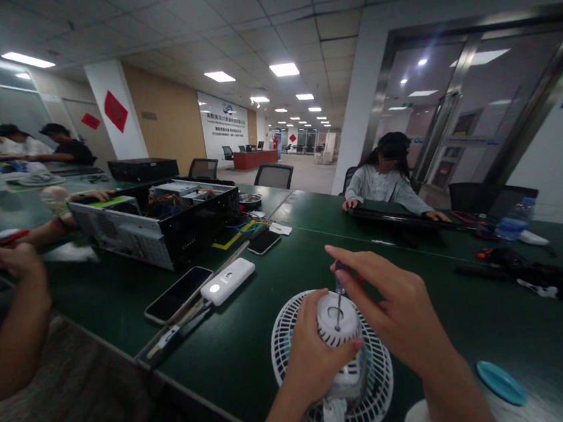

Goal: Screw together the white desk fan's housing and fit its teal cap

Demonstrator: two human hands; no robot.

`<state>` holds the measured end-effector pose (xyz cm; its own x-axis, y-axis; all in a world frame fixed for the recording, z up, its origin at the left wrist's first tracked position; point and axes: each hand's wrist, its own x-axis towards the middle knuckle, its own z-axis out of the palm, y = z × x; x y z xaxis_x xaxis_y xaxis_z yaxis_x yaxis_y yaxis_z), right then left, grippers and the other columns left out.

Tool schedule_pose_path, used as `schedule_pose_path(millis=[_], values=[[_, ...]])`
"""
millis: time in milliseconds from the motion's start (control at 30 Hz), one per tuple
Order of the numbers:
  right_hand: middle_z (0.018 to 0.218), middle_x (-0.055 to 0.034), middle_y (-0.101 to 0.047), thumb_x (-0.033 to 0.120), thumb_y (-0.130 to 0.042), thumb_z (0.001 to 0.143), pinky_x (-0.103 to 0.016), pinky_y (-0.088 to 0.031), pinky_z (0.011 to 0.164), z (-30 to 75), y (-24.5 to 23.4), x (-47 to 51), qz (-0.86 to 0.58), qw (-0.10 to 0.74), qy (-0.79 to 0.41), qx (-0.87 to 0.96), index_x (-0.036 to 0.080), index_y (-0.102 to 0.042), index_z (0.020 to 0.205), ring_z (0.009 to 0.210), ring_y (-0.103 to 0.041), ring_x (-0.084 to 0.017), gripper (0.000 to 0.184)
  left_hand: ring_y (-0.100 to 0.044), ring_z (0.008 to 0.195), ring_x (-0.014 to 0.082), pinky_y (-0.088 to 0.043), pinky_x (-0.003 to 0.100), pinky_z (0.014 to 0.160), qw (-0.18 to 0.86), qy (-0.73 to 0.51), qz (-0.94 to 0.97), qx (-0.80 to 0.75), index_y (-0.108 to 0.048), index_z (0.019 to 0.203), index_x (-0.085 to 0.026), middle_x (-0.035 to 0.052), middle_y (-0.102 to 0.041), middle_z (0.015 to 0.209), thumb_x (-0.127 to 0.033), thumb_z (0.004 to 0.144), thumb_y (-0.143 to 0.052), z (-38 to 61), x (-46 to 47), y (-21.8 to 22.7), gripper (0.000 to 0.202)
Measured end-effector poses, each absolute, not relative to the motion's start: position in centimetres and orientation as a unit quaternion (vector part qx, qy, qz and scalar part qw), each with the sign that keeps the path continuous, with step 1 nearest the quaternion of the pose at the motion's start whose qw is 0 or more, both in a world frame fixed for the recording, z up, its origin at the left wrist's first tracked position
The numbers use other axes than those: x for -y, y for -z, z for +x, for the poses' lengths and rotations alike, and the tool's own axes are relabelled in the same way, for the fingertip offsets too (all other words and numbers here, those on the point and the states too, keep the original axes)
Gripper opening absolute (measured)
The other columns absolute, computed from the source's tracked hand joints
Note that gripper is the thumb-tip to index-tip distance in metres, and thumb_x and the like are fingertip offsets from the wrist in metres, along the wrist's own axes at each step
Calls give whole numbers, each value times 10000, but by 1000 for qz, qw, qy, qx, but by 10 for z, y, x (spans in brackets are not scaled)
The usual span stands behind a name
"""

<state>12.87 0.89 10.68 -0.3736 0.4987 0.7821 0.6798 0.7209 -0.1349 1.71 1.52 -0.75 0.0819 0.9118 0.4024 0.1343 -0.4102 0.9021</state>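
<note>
A small white fan (382,368) lies grille-down on the green table, its rounded motor housing facing up. My left hand (312,350) is wrapped round the side of that housing (336,307), thumb on the near right and fingers on the left. Above it, my right hand (388,294) pinches the dark handle of a small screwdriver (340,289) between thumb and fingers. The shaft points down, and its tip meets the top of the housing. Whether a screw sits under the tip is too small to tell.
A teal round cover (501,382) lies to the right. On the left are a white power bank (228,281), a phone (178,296), another phone (263,241) and an open computer case (161,217). A co-worker's arm (15,313) is at far left; another person (383,180) sits opposite.
</note>
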Motion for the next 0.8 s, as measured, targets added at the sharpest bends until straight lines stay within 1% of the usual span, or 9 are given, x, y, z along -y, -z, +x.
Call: schedule_pose_path(millis=[67, 133, 267, 333, 533, 567, 667, 733, 800], values=[[846, -62, -678, 185, -475, 865, -303, -508, 646, 126, -106, -11, -364, 433, 138, 813, 179, -607, 1045, 744, -619, -172, 223, -472, 1135, 283, -342, 440, 1000, 355, -541, 644, -408, -445, 1194, -195, 92, -511, 1210, -260, 635, -736, 17, -16, 8, 633], [805, -70, -666, 220, -491, 862, -320, -506, 629, 123, -105, -12, -374, 437, 159, 803, 164, -618, 989, 715, -607, -184, 187, -474, 1129, 279, -348, 430, 994, 354, -541, 644, -410, -443, 1193, -198, 88, -513, 1205, -262, 641, -733, 17, -16, 8, 627], [959, -88, -670, 149, -433, 867, -327, -513, 731, 126, -106, -10, -359, 441, 123, 813, 160, -578, 1078, 871, -623, -188, 256, -469, 1137, 276, -345, 422, 1002, 356, -537, 643, -413, -445, 1195, -199, 87, -508, 1213, -248, 640, -732, 17, -15, 8, 626], [974, -75, -674, 119, -428, 859, -309, -513, 733, 128, -108, -8, -344, 439, 112, 822, 171, -567, 1081, 883, -626, -175, 268, -471, 1136, 274, -348, 420, 1000, 358, -535, 643, -415, -443, 1198, -200, 87, -505, 1216, -244, 639, -732, 17, -14, 7, 630], [772, -63, -644, 207, -521, 848, -310, -497, 615, 126, -109, -7, -364, 441, 178, 801, 155, -593, 904, 695, -593, -177, 105, -482, 1119, 267, -359, 402, 985, 349, -535, 647, -415, -450, 1186, -192, 82, -517, 1193, -255, 642, -729, 17, -15, 6, 615], [782, -71, -646, 215, -522, 849, -314, -495, 613, 126, -109, -7, -370, 439, 180, 799, 147, -595, 907, 698, -592, -181, 115, -481, 1121, 268, -357, 401, 986, 348, -535, 648, -416, -450, 1187, -188, 84, -517, 1195, -260, 643, -728, 17, -15, 6, 615], [877, -85, -668, 201, -496, 866, -297, -500, 625, 126, -108, -7, -371, 434, 158, 806, 133, -590, 1010, 741, -607, -175, 185, -475, 1133, 273, -347, 405, 994, 352, -534, 645, -418, -445, 1189, -190, 85, -513, 1211, -257, 649, -720, 17, -15, 8, 610], [851, -70, -673, 183, -487, 870, -275, -497, 619, 125, -107, -7, -362, 439, 153, 808, 135, -587, 1044, 728, -609, -160, 207, -478, 1129, 268, -352, 400, 988, 356, -534, 645, -415, -439, 1192, -200, 75, -516, 1209, -255, 652, -718, 18, -15, 10, 610], [772, -58, -659, 172, -498, 861, -276, -492, 617, 124, -107, -7, -356, 447, 172, 802, 129, -610, 1002, 703, -598, -160, 185, -485, 1116, 260, -359, 391, 978, 357, -536, 645, -411, -438, 1188, -207, 66, -523, 1196, -255, 653, -721, 18, -16, 11, 608]])
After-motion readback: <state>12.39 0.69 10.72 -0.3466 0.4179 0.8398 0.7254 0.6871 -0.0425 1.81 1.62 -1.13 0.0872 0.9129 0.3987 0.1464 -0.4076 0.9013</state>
